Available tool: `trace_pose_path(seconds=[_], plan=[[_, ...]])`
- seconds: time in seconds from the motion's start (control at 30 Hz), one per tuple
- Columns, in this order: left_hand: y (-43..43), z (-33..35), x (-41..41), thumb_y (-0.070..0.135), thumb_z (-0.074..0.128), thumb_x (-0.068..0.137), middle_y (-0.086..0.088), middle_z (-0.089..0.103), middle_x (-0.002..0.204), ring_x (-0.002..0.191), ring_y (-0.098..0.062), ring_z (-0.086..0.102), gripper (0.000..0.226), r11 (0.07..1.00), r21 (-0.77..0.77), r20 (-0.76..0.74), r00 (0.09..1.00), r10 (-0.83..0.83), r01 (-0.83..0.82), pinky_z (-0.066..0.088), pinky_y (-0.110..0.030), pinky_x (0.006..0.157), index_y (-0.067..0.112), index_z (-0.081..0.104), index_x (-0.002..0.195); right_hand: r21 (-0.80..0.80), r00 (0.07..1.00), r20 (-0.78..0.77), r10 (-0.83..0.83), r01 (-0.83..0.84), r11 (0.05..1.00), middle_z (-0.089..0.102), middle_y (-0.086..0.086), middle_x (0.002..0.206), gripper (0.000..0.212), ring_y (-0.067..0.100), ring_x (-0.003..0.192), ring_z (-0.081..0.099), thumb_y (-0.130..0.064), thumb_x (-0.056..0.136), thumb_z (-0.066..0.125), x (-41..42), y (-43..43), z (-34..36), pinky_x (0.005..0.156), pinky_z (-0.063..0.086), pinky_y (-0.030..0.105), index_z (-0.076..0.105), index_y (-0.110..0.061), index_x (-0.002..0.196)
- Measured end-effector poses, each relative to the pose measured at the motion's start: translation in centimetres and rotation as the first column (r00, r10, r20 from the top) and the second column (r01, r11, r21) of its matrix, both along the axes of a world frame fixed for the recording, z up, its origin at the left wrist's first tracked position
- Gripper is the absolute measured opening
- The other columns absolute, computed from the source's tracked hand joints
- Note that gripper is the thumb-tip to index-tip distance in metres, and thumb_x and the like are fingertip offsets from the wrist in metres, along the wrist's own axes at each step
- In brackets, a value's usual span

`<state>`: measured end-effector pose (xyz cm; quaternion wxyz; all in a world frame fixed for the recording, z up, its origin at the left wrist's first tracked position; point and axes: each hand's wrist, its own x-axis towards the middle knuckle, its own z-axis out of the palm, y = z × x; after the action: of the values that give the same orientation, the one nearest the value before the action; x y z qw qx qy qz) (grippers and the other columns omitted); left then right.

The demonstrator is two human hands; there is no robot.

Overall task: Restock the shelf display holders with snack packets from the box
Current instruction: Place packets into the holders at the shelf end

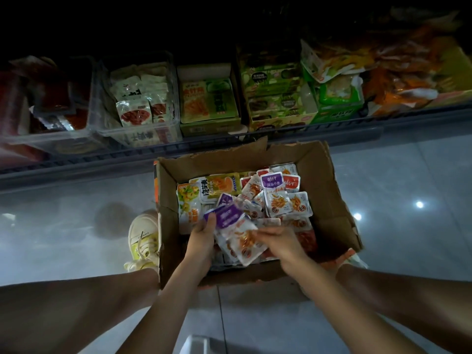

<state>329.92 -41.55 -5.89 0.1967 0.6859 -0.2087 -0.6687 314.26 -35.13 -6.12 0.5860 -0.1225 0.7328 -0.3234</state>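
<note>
Fingers of the left hand [203, 237] clamp seemingly light, slippery, floppy snack packets [237, 233] by their edges over the box [329, 200], lower centre; whether the right hand [279, 242] grips is too blurred to tell.

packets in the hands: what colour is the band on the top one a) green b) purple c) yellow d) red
b: the top of the stack of packets that the left hand holds over the cardboard box shows a purple band, with the right hand curling its fingers on the stack's other edge.
</note>
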Motion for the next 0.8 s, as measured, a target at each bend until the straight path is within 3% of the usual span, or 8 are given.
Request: trace_pose_path(seconds=[0.1,0.2,0.33,0.47,0.57,0.63,0.73,0.8], plan=[[0.3,-0.2,0.1,0.022,0.06,0.092,-0.008,0.069,0.103,0.094,-0.025,0.066,0.024,0.99,-0.113,0.096,0.993,-0.075,0.085,0.052,-0.037,0.081,0.012,0.061,0.114,-0.004,0.987,-0.047,0.155,-0.155,0.988,0.072,-0.004,0.081,0.013,0.003,0.069,0.065,-0.022,0.082,0.072,1.4,0.0,-0.6,0.063,0.051,0.013,0.075,-0.012,0.09],[-0.2,-0.5,1.1,0.014,0.06,0.092,-0.006,0.068,0.098,0.09,-0.023,0.065,0.022,0.987,-0.155,0.169,0.985,-0.022,0.049,0.051,-0.032,0.07,0.011,0.06,0.113,0.008,0.927,-0.289,0.239,-0.248,0.969,0.069,-0.008,0.073,0.019,0.009,0.069,0.065,-0.036,0.089,0.063,-0.2,-0.8,-2.5,0.067,0.05,0.027,0.073,-0.021,0.082],[-0.7,-0.9,2.2,0.018,0.065,0.089,-0.007,0.069,0.101,0.094,-0.025,0.066,0.011,0.989,-0.148,0.173,0.985,0.011,0.015,0.053,-0.044,0.085,0.019,0.063,0.1,0.24,0.592,-0.612,0.525,-0.494,0.836,0.07,-0.003,0.099,0.027,0.016,0.091,0.065,-0.041,0.089,0.061,-1.7,-2.0,-6.0,0.066,0.042,0.024,0.069,-0.02,0.104],[-0.7,-1.2,2.5,0.021,0.067,0.087,-0.005,0.07,0.095,0.088,-0.022,0.067,0.007,0.989,-0.145,0.137,0.99,0.034,-0.014,0.053,-0.036,0.074,0.018,0.064,0.093,0.387,0.34,-0.687,0.642,-0.577,0.719,0.067,-0.002,0.107,0.025,0.017,0.098,0.061,-0.038,0.086,0.066,-1.1,-2.3,-8.2,0.073,0.042,0.025,0.066,-0.021,0.105],[-1.0,-1.2,2.3,0.026,0.069,0.084,-0.008,0.072,0.094,0.088,-0.027,0.069,0.015,0.995,-0.089,0.1,0.993,0.056,-0.047,0.054,-0.047,0.085,0.017,0.065,0.095,0.352,0.441,-0.646,0.623,-0.553,0.755,0.067,-0.004,0.103,0.025,0.016,0.096,0.062,-0.036,0.083,0.069,-1.5,-2.5,-8.5,0.074,0.043,0.024,0.067,-0.022,0.104],[-1.3,-1.3,2.0,0.028,0.069,0.085,-0.007,0.073,0.091,0.085,-0.028,0.07,0.013,0.997,-0.058,0.083,0.995,0.063,-0.058,0.054,-0.048,0.084,0.019,0.064,0.092,0.242,0.626,-0.603,0.495,-0.448,0.861,0.069,-0.005,0.094,0.013,0.013,0.085,0.064,-0.028,0.086,0.067,-2.1,-2.8,-7.9,0.066,0.047,0.023,0.067,-0.023,0.097],[-1.9,-1.5,1.1,0.029,0.063,0.089,-0.007,0.072,0.092,0.085,-0.028,0.069,0.008,0.997,-0.039,0.04,0.997,0.069,-0.068,0.054,-0.049,0.084,0.021,0.06,0.092,-0.057,0.908,-0.418,0.013,-0.041,0.998,0.066,-0.003,0.082,0.005,0.011,0.074,0.063,-0.016,0.085,0.068,-3.9,-3.6,-6.1,0.056,0.043,0.018,0.066,-0.018,0.081],[-2.3,-1.7,0.5,0.029,0.06,0.091,-0.007,0.071,0.096,0.088,-0.028,0.069,0.009,0.997,-0.046,0.034,0.998,0.062,-0.06,0.054,-0.049,0.086,0.022,0.058,0.095,-0.136,0.928,-0.263,-0.264,0.235,0.962,0.067,0.003,0.086,0.005,0.016,0.076,0.064,-0.011,0.083,0.07,-5.2,-4.9,-5.4,0.06,0.047,0.023,0.066,-0.013,0.082]])
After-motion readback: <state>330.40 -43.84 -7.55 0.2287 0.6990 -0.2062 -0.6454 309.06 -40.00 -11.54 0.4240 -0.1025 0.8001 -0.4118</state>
